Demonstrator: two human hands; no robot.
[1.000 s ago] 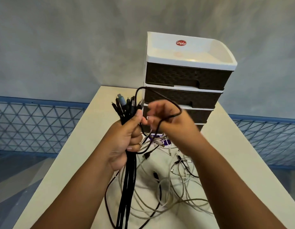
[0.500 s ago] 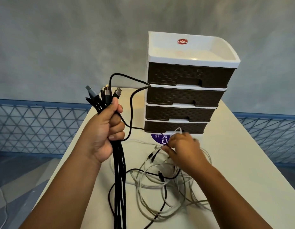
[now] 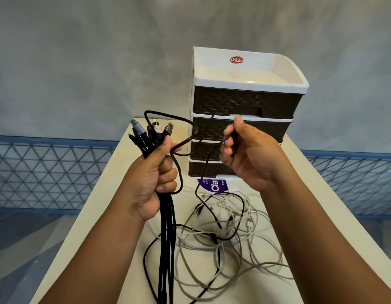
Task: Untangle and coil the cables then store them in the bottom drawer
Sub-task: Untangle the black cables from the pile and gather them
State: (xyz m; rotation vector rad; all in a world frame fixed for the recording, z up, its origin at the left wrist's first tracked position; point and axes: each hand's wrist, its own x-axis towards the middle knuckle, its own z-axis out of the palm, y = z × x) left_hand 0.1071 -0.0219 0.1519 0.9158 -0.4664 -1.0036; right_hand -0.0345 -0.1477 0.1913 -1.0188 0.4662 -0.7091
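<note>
Lifting my right hand (image 3: 249, 154) from the pale tangle (image 3: 229, 233) on the surface (image 3: 321, 194), its fingers now pinch another black cable (image 3: 203, 172) to join the bundle (image 3: 167, 227) my left hand (image 3: 156, 174) grips.

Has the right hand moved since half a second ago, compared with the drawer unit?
Yes. The right hand has risen from the white cables on the table and now pinches a black cable before the drawer unit's middle drawers.

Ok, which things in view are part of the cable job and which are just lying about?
Job:
- black cable bundle, gripped by the left hand
- thin black cable, pinched by the right hand
- white cable tangle on the table
- drawer unit, bottom drawer closed

Lying about:
- purple label
- blue mesh fence
</note>
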